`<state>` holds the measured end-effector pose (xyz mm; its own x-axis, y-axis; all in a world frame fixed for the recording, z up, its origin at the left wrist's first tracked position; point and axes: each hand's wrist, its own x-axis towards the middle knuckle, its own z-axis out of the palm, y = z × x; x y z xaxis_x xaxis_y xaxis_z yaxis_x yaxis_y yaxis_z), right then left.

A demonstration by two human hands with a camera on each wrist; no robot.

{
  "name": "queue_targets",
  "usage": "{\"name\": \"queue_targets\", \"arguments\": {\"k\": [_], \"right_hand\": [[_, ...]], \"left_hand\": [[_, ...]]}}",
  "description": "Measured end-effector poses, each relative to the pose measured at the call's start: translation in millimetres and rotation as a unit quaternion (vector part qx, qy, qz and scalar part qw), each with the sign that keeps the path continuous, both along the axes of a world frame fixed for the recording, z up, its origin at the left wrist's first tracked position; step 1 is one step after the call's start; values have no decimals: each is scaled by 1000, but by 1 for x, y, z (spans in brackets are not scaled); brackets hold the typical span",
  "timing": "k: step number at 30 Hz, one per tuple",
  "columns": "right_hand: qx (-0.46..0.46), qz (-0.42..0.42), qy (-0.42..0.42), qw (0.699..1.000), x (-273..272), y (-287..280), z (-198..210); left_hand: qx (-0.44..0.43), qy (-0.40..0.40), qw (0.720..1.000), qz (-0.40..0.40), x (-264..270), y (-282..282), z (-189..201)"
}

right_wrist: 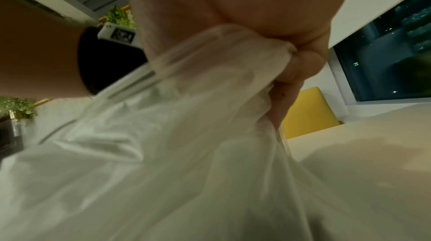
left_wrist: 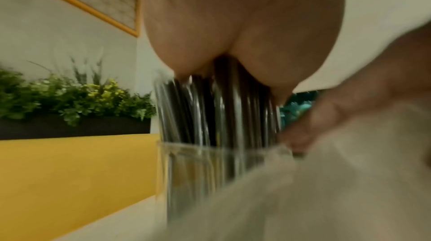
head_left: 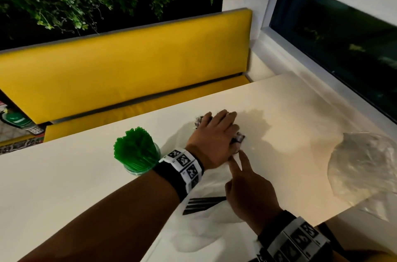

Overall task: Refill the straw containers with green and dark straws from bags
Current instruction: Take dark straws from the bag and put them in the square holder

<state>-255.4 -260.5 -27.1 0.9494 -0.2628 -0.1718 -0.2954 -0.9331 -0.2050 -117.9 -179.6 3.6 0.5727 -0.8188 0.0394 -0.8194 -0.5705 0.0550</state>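
Observation:
My left hand [head_left: 214, 133] lies flat, fingers straight, on the tops of the dark straws [left_wrist: 221, 108]. They stand upright in a clear glass container [left_wrist: 205, 171]. My right hand [head_left: 245, 184] is just right of it, pinching a clear plastic bag [right_wrist: 186, 143] in curled fingers, two fingers pointing at the container. A few dark straws [head_left: 204, 202] still lie inside that bag on the table. To the left, a container packed with green straws [head_left: 137, 150] stands upright.
A second, crumpled clear bag [head_left: 365, 165] lies at the right end of the white table [head_left: 64, 186]. A yellow bench [head_left: 129, 64] runs behind the table, plants above it. A dark window [head_left: 333, 36] is at the right.

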Motion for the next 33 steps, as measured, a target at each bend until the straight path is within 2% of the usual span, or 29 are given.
{"name": "queue_targets", "arguments": {"k": [3,7,11,15,16,18,19,20,21,22,24,25,27,29,33], "right_hand": [[2,-8,9,1000,-1,3,2],[5,-11,19,1000,-3,3,5],[12,1,23,1000,-3,0,5],[35,3,16,999,-3,-3,4],[43,-1,10,999,-6,-6,3],[57,-10,-19,998,-14,-12,1],[63,-11,-39,997,-19,-14,0],[72,-5,-56,996,-23,-16,0],[80,8,-67,994,-27,-16,-1],[82,21,-81,993,-29,-16,-3],[116,29,-81,989,-31,-14,-6],[141,36,-70,987,-33,-12,-9],[184,60,-77,978,-36,-7,-14],[221,78,-68,970,-40,-2,-22],[259,70,-73,960,-47,-1,-31]], "left_hand": [[-71,-23,997,28,1,-4,6],[12,-18,999,45,-5,-20,14],[-32,9,996,84,23,-8,10],[-1,57,993,100,21,-10,21],[-34,60,991,111,15,-7,32],[-193,7,977,91,-6,10,55],[-275,-10,960,47,-21,23,63],[-318,-4,948,-5,-39,37,64],[-316,33,947,-45,-60,51,60],[-267,92,957,-60,-81,62,49],[-120,224,967,-9,-115,76,11],[-74,266,960,40,-125,81,-14],[-52,323,938,114,-127,82,-55],[-50,329,934,132,-120,78,-78],[79,255,958,103,-122,75,-96]]}}
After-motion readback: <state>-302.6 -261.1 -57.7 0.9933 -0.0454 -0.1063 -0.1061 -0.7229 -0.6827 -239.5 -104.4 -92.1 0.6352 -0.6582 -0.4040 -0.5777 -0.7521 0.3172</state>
